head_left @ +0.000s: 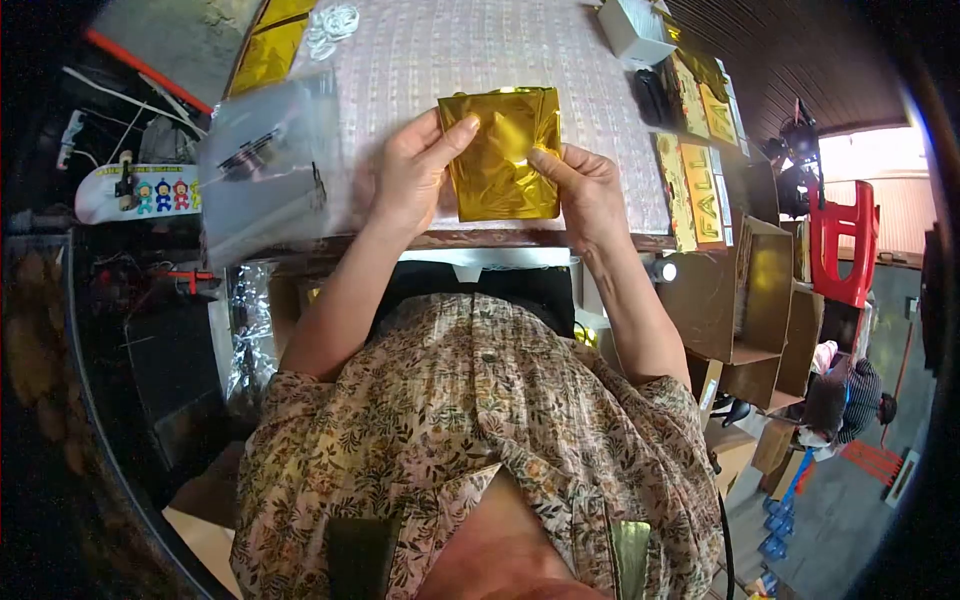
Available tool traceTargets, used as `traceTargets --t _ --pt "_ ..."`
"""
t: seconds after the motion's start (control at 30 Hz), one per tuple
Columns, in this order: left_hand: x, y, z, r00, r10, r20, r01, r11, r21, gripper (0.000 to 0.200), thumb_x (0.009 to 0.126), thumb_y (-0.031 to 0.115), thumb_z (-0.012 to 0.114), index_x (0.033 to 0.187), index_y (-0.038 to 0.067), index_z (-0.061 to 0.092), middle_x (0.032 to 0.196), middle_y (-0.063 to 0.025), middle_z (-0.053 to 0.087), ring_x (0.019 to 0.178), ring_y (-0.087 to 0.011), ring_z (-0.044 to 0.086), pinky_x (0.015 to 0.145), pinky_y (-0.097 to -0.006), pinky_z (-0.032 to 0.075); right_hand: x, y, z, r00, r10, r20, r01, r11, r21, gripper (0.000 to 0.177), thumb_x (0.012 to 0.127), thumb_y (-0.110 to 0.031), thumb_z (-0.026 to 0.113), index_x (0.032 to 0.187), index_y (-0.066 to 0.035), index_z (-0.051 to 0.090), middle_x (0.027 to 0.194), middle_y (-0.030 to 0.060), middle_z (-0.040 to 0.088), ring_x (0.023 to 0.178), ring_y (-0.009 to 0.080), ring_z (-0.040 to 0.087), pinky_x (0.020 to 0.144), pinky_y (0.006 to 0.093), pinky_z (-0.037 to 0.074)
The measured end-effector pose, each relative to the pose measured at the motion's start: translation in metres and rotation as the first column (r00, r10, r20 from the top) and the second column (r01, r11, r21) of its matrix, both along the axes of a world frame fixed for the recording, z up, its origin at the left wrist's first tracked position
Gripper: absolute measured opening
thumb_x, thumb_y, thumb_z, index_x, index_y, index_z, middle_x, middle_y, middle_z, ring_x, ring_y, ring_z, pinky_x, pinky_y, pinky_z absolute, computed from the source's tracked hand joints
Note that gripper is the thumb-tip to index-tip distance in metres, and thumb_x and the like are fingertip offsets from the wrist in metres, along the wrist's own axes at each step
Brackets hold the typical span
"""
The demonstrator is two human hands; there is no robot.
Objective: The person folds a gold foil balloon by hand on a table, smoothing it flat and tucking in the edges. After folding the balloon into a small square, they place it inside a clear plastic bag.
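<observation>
A shiny gold foil packet [495, 170] is held up over the table's near edge, its flat face turned toward me. My left hand [415, 160] grips its left side, thumb on the front and fingers behind. On the right side, my right hand [588, 185] pinches the packet with the thumb pressed on the foil. The foil is creased around both thumbs. What lies inside the packet, if anything, cannot be seen. Left of my left hand lies a stack of clear plastic bags [265, 170].
White cord loops [332, 28] and gold foil sheets [270, 55] lie at the far left. Along the right edge are printed "FALL" packs [700, 190], a black object [651, 97] and a white box [637, 32]. Cardboard boxes [735, 290] stand at right, near a red stool [845, 240].
</observation>
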State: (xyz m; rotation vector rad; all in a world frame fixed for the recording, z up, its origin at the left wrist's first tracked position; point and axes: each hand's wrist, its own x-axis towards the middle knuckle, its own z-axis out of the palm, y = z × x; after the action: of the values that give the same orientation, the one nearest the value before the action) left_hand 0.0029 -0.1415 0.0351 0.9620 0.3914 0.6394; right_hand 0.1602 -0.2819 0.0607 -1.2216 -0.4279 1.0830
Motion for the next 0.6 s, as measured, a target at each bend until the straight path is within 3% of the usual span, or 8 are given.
traceTargets --t 0.07,0.13,0.2,0.6 --pt "-0.003 -0.008 0.0 0.995 0.091 -0.031 -0.09 0.996 0.003 0.029 0.102 0.014 0.067 0.126 -0.004 0.065 0.116 -0.0061 0.071 0.106 -0.0095 0.064 0.097 -0.0252 0.051 -0.002 -0.003 -0.001 0.98 0.051 0.195 -0.055 0.998 0.016 0.013 0.095 -0.007 0.074 0.103 0.002 0.078 0.094 0.0082 0.078 0.082 0.0106 0.07 0.078 0.0255 0.053" --pt "-0.005 -0.011 -0.004 0.996 0.085 -0.039 -0.085 0.996 0.003 0.03 0.102 0.013 0.067 0.127 -0.004 0.065 0.116 -0.0071 0.071 0.104 -0.0095 0.065 0.093 -0.0239 0.053 0.0 -0.001 0.001 0.965 0.027 0.262 -0.028 1.0 0.001 0.015 0.094 -0.009 0.076 0.105 0.001 0.077 0.095 0.0069 0.078 0.083 0.0098 0.069 0.081 0.0257 0.052" --pt "-0.007 -0.017 -0.002 0.995 0.05 -0.083 -0.049 0.999 0.006 0.029 0.102 0.013 0.067 0.126 -0.004 0.065 0.113 -0.007 0.072 0.098 -0.0093 0.066 0.089 -0.0244 0.055 0.004 0.004 0.008 0.917 -0.126 0.378 0.102 0.991 0.081 0.018 0.094 -0.01 0.077 0.106 0.002 0.076 0.093 0.0056 0.076 0.081 0.0093 0.067 0.08 0.0251 0.052" --pt "-0.017 -0.023 -0.019 0.995 0.067 -0.076 -0.066 0.998 0.016 0.016 0.102 0.016 0.069 0.105 0.0 0.07 0.1 -0.0032 0.073 0.087 -0.0058 0.064 0.079 -0.0226 0.054 0.014 0.009 -0.004 0.964 -0.078 0.255 0.083 0.996 -0.01 0.016 0.094 -0.016 0.078 0.094 -0.001 0.075 0.083 0.003 0.073 0.071 0.0091 0.064 0.07 0.0244 0.054"
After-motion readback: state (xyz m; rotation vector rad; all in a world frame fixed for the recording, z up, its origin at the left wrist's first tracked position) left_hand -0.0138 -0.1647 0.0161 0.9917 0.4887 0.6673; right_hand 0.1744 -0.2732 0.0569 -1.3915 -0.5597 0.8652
